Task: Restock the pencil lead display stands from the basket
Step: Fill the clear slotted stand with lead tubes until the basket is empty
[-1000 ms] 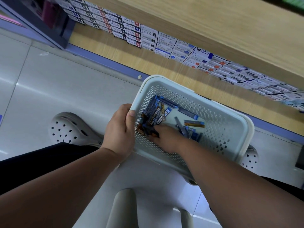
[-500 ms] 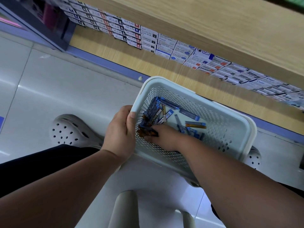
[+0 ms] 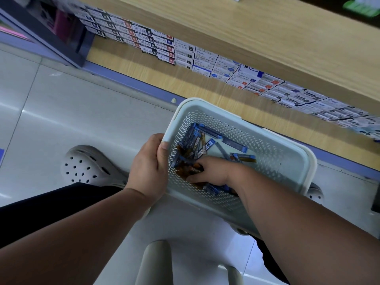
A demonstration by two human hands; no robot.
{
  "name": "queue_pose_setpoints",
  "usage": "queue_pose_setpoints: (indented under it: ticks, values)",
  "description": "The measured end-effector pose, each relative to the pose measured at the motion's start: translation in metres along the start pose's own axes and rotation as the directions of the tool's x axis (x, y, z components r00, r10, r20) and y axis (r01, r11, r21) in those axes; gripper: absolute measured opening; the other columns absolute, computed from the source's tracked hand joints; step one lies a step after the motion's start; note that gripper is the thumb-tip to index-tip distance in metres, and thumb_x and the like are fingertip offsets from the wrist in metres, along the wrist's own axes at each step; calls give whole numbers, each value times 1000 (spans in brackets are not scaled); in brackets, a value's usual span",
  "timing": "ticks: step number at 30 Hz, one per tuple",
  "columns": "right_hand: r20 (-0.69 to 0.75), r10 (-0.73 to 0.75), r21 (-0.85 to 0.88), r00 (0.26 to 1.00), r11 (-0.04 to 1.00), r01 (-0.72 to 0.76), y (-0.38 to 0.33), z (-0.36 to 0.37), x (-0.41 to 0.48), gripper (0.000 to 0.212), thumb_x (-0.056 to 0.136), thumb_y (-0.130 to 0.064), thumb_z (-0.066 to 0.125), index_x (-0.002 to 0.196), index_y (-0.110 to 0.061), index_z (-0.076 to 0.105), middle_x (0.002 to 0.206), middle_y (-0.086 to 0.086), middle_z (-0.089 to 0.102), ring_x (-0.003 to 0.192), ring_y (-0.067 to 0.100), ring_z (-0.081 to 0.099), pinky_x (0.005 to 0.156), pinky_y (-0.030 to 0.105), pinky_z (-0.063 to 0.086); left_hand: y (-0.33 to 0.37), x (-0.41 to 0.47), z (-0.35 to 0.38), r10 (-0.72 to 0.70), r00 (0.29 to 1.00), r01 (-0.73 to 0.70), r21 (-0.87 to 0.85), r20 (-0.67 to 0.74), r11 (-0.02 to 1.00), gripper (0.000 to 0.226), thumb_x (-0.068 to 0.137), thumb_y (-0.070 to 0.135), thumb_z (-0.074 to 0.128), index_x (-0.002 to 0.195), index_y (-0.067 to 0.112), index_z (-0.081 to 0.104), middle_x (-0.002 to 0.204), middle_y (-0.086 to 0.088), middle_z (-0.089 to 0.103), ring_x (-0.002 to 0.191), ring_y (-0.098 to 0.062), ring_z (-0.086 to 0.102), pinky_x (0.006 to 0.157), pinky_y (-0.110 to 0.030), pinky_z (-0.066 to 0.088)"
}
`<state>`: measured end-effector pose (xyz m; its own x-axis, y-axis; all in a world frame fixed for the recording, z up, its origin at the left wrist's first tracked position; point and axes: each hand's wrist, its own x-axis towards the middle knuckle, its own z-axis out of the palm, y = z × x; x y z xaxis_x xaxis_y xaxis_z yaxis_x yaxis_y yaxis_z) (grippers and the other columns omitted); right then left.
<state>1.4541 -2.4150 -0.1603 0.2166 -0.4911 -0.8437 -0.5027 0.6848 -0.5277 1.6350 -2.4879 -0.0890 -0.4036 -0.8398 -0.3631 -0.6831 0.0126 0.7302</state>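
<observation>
Two hands are working at the basket (image 3: 283, 161), which I am watching from above through the head camera. My left hand (image 3: 149, 167) is clamping the basket's left rim, thumb hooked over the edge and fingers running down the outer wall, and is holding it tilted above the floor (image 3: 72, 103). My right hand (image 3: 209, 171) is reaching down inside, near the left corner. Its fingers and thumb are curling round a small bunch of amber cases (image 3: 183, 168) and are grasping them against the bottom.

More cases (image 3: 207, 140) are lying loose in the basket, mostly blue ones. They are piling up along the left wall, with a few scattering toward the middle. One blue case is lying flat by itself farther right, and an amber one is showing just beyond my right wrist.

Beyond the basket a wooden shelf (image 3: 133, 68) is running across the view, and it is carrying a long row of stacked white boxes (image 3: 205, 60) with blue, red and black labels. The print on them is coming through too small for me to read.

Left of the basket a pale perforated clog (image 3: 86, 167) is resting on the floor, and the toe of a second clog (image 3: 314, 194) is peeking out under the basket's right corner. A dark trouser leg (image 3: 51, 200) is covering the left clog's heel.
</observation>
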Motion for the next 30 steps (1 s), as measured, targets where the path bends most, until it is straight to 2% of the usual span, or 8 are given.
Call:
queue_pose_setpoints:
  ticks: [4, 8, 10, 15, 17, 21, 26, 30]
  values:
    - [75, 15, 32, 997, 999, -17, -6, -5, -1, 45, 86, -42, 78, 124, -20, 67, 115, -2, 71, 105, 18, 66, 102, 38, 51, 0, 0, 0, -1, 1000, 1, 10, 7, 1000, 27, 107, 33, 33, 116, 22, 55, 92, 3, 62, 85, -17, 55, 70, -33, 39]
    - [109, 5, -1, 994, 1000, -5, -13, -8, -3, 61, 85, -43, 79, 138, -21, 59, 132, -2, 65, 117, 18, 61, 108, 37, 47, 1, 0, 0, -3, 1000, 2, 17, 16, 1000, 27, 106, 31, 33, 118, 22, 55, 92, 3, 61, 84, -16, 53, 68, -31, 34]
    - [103, 6, -11, 995, 1000, -5, -13, -9, -4, 71, 84, -45, 79, 144, -21, 53, 140, -2, 59, 123, 19, 57, 110, 36, 44, 0, 0, 0, 4, 1000, -4, 16, 16, 1000, 27, 107, 32, 33, 118, 21, 55, 92, 2, 61, 84, -17, 53, 69, -32, 35]
    - [69, 16, 8, 997, 1000, -17, -15, -5, -6, 78, 81, -43, 79, 149, -21, 47, 145, -1, 52, 128, 21, 52, 111, 38, 43, 1, 0, -1, 13, 1000, -14, 6, 13, 1000, 28, 107, 34, 32, 116, 22, 55, 93, 2, 62, 84, -16, 53, 70, -33, 37]
    - [59, 4, 5, 998, 1000, -4, -16, -5, -9, 71, 83, -42, 78, 146, -21, 50, 140, -3, 55, 124, 20, 54, 108, 37, 45, 1, 0, 0, 6, 1000, -6, 8, 13, 1000, 26, 107, 31, 33, 117, 22, 55, 93, 2, 61, 85, -16, 53, 70, -33, 37]
    - [45, -28, 5, 999, 1000, 27, -21, -5, -12, 46, 85, -38, 78, 126, -21, 66, 113, -6, 68, 105, 18, 64, 93, 32, 52, 1, 0, 0, 3, 1000, -4, 19, 8, 1000, 26, 106, 31, 34, 117, 22, 55, 94, 1, 61, 86, -17, 53, 69, -32, 35]
    - [57, -32, 82, 998, 996, 27, -20, -7, -15, 28, 82, -32, 83, 105, -22, 71, 104, -5, 74, 98, 15, 69, 92, 32, 55, 1, 1, -2, 12, 1000, -13, 42, 20, 999, 25, 106, 31, 34, 117, 22, 55, 91, 2, 60, 83, -17, 52, 66, -31, 31]
    - [33, -27, 156, 999, 988, 22, -20, -2, -19, 16, 82, -26, 82, 91, -27, 69, 90, -7, 73, 85, 11, 68, 74, 24, 51, 2, 2, -4, 10, 999, -13, 51, 51, 999, 24, 106, 32, 34, 116, 22, 54, 90, 3, 59, 83, -18, 52, 67, -30, 31]
